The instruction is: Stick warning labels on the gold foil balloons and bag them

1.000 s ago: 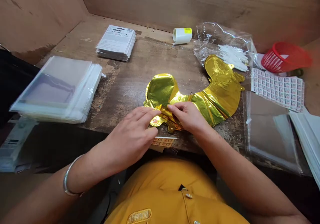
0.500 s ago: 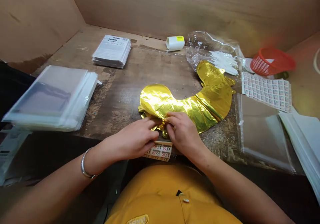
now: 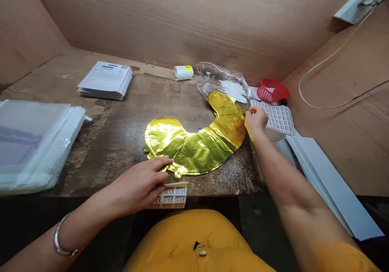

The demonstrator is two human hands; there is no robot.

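A flat, shiny gold foil balloon (image 3: 197, 146), curved with rounded ends and small tabs along its rim, lies on the table. My left hand (image 3: 146, 187) rests at its lower left edge, fingers stretched over the foil and thumb apart. Beside that thumb, a sheet of CE stickers (image 3: 174, 197) juts past the table's front edge, partly covered by the hand. At the balloon's right edge, my right hand (image 3: 255, 121) is closed, its fingertips pinching near the tabs; the exact grip is partly hidden by the fingers.
Clear plastic sleeves (image 3: 39, 142) are piled left, with printed cards (image 3: 105, 79) stacked behind. A white roll (image 3: 183, 73), a clear bag of white sticks (image 3: 232, 90) and a red basket (image 3: 272, 91) stand at the back. Another sticker sheet (image 3: 278, 118) and white sheets (image 3: 328, 178) lie right.
My right hand has left the balloon's lower left edge and moved to its right edge. My left hand stays near the lower left edge, fingers straighter. The view has shifted right.
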